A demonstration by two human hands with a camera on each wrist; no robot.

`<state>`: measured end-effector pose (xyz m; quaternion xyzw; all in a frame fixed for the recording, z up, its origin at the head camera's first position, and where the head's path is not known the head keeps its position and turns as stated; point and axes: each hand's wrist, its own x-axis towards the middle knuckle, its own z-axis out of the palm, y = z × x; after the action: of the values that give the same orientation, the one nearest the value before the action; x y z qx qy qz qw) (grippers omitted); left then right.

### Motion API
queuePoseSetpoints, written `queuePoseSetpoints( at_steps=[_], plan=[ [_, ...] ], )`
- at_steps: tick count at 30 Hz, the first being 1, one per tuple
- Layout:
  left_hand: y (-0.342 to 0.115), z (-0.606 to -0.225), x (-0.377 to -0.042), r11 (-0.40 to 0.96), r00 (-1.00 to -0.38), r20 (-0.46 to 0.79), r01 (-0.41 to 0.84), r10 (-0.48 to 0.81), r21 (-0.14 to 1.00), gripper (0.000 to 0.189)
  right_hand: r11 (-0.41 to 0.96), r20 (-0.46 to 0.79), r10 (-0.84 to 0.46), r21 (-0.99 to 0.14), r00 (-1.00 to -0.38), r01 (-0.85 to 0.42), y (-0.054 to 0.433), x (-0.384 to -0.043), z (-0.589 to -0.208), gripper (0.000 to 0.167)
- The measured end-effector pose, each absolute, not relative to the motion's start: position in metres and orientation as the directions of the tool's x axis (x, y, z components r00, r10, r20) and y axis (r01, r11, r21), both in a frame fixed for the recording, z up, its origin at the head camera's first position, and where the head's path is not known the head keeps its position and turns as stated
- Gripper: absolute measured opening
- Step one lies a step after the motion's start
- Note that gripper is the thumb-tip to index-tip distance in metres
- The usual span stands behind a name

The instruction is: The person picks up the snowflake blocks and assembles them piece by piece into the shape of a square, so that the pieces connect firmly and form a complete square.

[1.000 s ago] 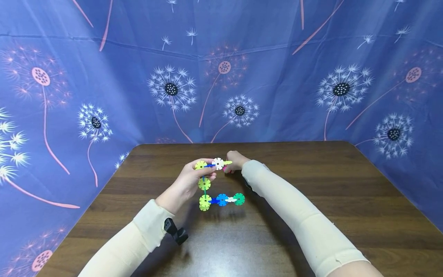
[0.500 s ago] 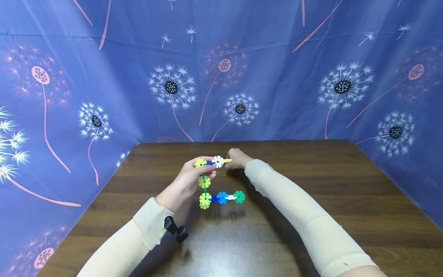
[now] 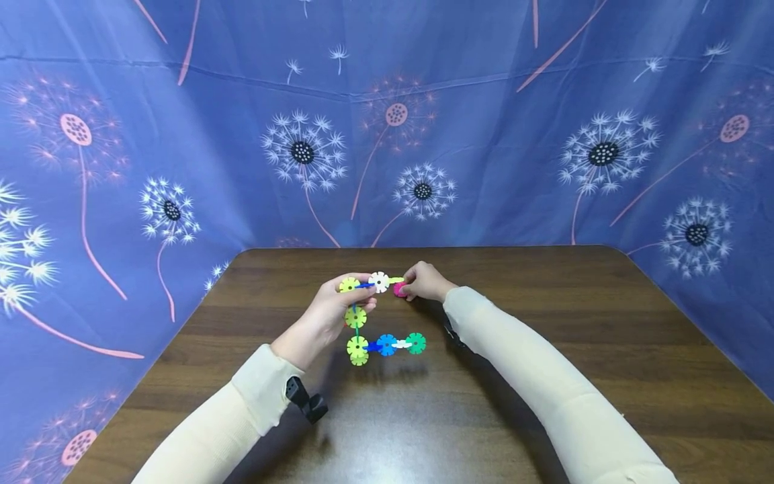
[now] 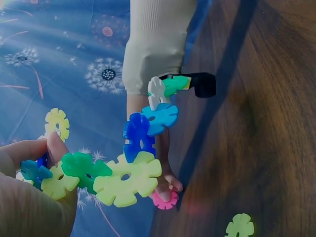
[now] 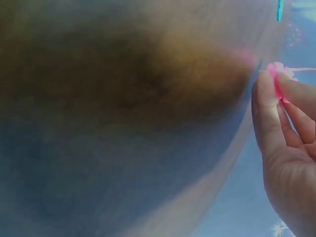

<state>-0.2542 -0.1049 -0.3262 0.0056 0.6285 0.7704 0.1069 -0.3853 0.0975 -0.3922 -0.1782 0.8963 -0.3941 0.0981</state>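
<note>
My left hand (image 3: 326, 310) grips a chain of notched plastic snowflake discs (image 3: 355, 317) by its upper part. The chain bends like a bracket. Along the top are a yellow-green disc (image 3: 349, 286), a blue one seen edge-on, a white disc (image 3: 379, 282) and a yellow one (image 3: 396, 279) at the end. Its lower arm runs through blue discs (image 3: 387, 345) to a green disc (image 3: 415, 343). My right hand (image 3: 426, 281) pinches a pink snowflake disc (image 5: 279, 81) between thumb and fingers, close beside the yellow end of the chain.
The brown wooden table (image 3: 544, 349) lies under both hands, its far edge near a blue dandelion-print curtain (image 3: 484, 134). Another yellow-green disc (image 4: 240, 225) shows at the bottom of the left wrist view. A black wrist device (image 3: 307, 401) sits on the left sleeve.
My right hand has turned and shifted slightly right, bringing the pink disc into sight. The left hand and the chain have stayed almost still.
</note>
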Motion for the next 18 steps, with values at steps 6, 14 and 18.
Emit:
queuePoseSetpoints(
  at_steps=[6,14,18],
  plan=[
    [-0.105,-0.327,-0.254,-0.18,-0.979,-0.112,-0.143,0.172,0.973,0.029,0.405,0.009,-0.409,-0.894,-0.913,-0.191,0.106,-0.38,-0.386,0.015],
    [-0.106,-0.331,-0.256,-0.189,-0.981,-0.071,-0.105,0.18,0.976,0.03,0.238,0.086,-0.432,-0.949,-0.898,-0.205,0.118,-0.358,-0.357,0.02],
    [-0.107,-0.333,-0.26,-0.213,-0.98,-0.062,-0.103,0.188,0.972,0.031,0.22,0.074,-0.406,-0.96,-0.911,-0.176,0.125,-0.347,-0.345,0.022]
  ],
)
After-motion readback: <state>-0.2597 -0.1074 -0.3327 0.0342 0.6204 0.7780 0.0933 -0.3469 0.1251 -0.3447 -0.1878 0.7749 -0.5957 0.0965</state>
